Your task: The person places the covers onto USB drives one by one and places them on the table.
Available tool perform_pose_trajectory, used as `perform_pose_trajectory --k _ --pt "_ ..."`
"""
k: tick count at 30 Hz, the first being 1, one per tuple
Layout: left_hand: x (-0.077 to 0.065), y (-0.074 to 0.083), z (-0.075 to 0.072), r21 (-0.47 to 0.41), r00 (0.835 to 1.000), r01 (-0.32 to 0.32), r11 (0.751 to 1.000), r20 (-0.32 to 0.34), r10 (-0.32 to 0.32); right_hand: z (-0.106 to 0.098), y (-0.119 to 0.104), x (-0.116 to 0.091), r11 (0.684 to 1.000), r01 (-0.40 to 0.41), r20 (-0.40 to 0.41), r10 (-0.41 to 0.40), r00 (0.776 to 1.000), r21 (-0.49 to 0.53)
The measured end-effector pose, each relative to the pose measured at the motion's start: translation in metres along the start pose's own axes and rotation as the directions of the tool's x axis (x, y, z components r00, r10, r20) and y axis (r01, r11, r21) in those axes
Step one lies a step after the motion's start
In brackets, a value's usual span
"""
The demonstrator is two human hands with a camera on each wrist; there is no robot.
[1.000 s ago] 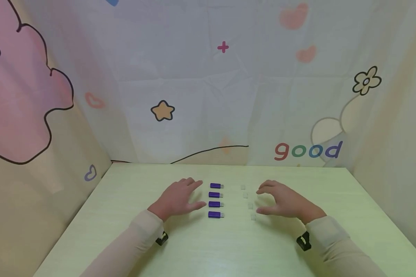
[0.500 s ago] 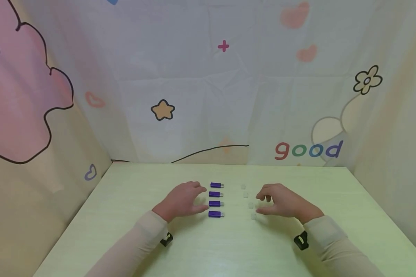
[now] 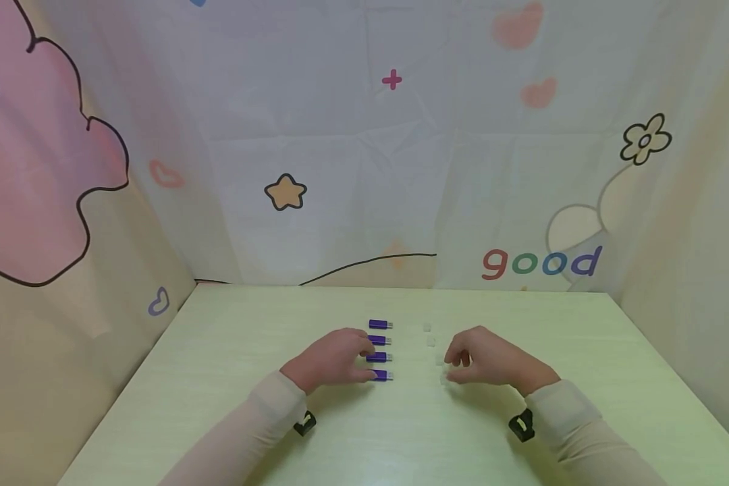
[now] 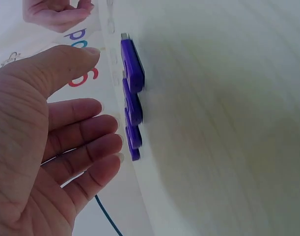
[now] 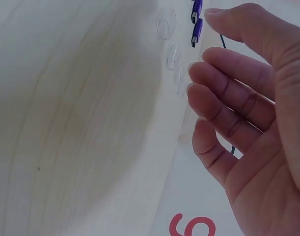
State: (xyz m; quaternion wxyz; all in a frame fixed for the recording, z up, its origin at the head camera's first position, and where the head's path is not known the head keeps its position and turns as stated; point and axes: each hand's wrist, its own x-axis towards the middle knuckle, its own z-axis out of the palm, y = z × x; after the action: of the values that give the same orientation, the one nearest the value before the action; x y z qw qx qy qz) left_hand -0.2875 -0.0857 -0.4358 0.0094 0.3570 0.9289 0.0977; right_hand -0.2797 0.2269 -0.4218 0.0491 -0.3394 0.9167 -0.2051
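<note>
Several purple USB flash drives lie in a column at mid-table, metal plugs pointing right; the farthest drive [image 3: 378,325] is fully visible. My left hand [image 3: 333,361] hovers at their left with loosely bent fingers, its thumb overlapping the nearest drive [image 3: 383,375] in the head view. The left wrist view shows space between that thumb and the closest drive [image 4: 132,66]. To the right runs a matching column of small clear plastic caps, including the farthest cap [image 3: 427,327]. Beside the nearer caps is my right hand [image 3: 489,361], fingers relaxed and holding nothing. The closest cap [image 5: 166,23] stands apart from its fingertips.
The pale wooden table [image 3: 364,439] reaches back to a printed curtain [image 3: 340,135] that also hangs at both sides. A black wrist mount [image 3: 305,423] sits under the left sleeve, and another mount [image 3: 522,426] under the right.
My left hand has moved right and nearer, from beside the drives to over their left ends. The right hand has shifted slightly left and nearer, its fingers bending more. Drives and caps stay put.
</note>
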Motion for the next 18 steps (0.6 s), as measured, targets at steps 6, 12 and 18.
perform_pose_trajectory --k 6,12,18 --pt "0.004 0.009 0.002 0.006 1.0 -0.018 1.0 0.017 0.018 0.005 -0.003 0.002 0.999 -0.03 0.019 0.03 0.999 -0.011" --pt "0.006 0.015 0.004 0.064 0.999 -0.034 0.997 0.043 0.032 0.011 -0.005 0.005 0.999 -0.043 0.04 0.044 0.998 -0.006" --pt "0.009 0.016 0.005 0.098 0.997 -0.058 0.994 0.06 0.052 0.015 -0.006 0.008 0.999 -0.034 0.053 0.035 0.998 -0.032"
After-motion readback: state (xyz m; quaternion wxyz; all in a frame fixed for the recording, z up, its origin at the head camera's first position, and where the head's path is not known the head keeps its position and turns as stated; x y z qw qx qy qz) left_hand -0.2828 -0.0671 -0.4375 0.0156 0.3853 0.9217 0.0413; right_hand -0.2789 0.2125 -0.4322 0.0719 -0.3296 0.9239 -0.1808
